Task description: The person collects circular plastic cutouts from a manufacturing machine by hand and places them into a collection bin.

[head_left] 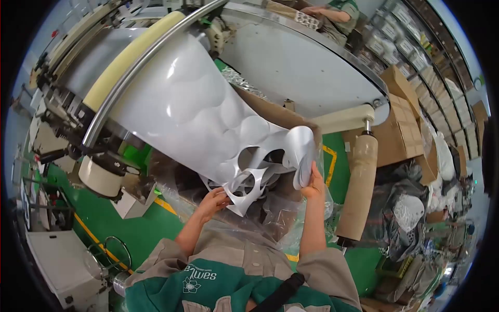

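A wide silver sheet (176, 99) comes off the machine's rollers at the upper left and hangs down toward me, its lower part cut with round holes. My left hand (213, 203) is closed on the edge of the perforated web (249, 191) at its lower left. In my right hand (313, 184) are several overlapping silver rounded pieces (303, 156), pinched at their lower right edge. Below the sheet, a cardboard box (270, 110) lined with clear plastic holds more silver scrap, partly hidden.
A metal bar (140, 62) and a yellow roller (125, 57) cross the upper left. A wrapped roller (358, 187) stands at my right, near cardboard boxes (400, 125) and shelves. Another person (338, 15) sits at the top. A white cabinet (62, 260) is at lower left.
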Tool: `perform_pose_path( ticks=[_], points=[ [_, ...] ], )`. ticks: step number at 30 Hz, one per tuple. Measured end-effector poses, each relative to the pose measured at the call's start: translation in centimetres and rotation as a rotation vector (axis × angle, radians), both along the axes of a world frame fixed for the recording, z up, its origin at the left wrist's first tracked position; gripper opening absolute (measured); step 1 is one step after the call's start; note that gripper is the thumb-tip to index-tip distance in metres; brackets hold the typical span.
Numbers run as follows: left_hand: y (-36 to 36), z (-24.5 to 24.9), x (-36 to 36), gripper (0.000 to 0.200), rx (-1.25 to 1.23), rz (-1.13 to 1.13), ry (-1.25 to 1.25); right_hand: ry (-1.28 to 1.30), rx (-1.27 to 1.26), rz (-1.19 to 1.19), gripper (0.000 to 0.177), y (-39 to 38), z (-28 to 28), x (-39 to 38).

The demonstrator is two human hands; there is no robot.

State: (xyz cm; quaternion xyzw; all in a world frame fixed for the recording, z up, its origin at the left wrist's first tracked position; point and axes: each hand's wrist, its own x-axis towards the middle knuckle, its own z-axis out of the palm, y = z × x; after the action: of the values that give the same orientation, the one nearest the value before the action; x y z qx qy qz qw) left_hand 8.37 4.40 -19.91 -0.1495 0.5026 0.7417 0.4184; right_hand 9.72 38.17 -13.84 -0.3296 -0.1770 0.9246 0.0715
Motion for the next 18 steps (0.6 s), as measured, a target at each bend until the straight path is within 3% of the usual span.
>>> perform_pose_path(
  ticks=[2,4,6,8,9,12,13,14,18],
  points=[
    [-1.7,-1.3,-0.5,0.086,-0.142,0.371,0.011,-0.095,0.123,-0.01,0.028,0.1,-0.4,0.3],
    [-3.6,-3.2,-3.4,0.09,-0.5,0.758,0.238,-0.156,0.763,0.12,0.044,0.4,-1.6,1.0],
    [-6.1,-2.8,-6.9,0.088,-0.575,0.857,0.518,-0.212,1.362,0.242,0.038,-1.0,0.4,0.9],
    [-8.4,-1.7,-10.2,0.07,-0.414,0.689,0.654,-0.03,1.09,0.236,0.033,-3.7,2.0,-0.3],
    [-8.7,-1.0,-11.4,0.046,-0.358,0.61,0.617,0.021,1.002,0.291,0.033,-5.2,3.4,-1.4],
    [-6.5,2.4,-10.9,0.03,-0.358,0.461,0.508,0.163,0.917,0.512,0.033,-9.8,4.0,-5.4],
    [-5.6,0.4,-10.6,0.024,-0.175,0.501,0.486,0.2,0.85,0.55,0.034,-11.9,4.0,-6.9],
    [-4.3,3.2,-9.2,0.022,-0.138,0.493,0.517,0.235,0.78,0.585,0.035,-13.9,3.8,-8.2],
    [-2.8,6.4,-6.9,0.019,0.077,0.448,0.478,0.431,0.713,0.658,0.037,-18.3,2.5,-10.1]
  ],
)
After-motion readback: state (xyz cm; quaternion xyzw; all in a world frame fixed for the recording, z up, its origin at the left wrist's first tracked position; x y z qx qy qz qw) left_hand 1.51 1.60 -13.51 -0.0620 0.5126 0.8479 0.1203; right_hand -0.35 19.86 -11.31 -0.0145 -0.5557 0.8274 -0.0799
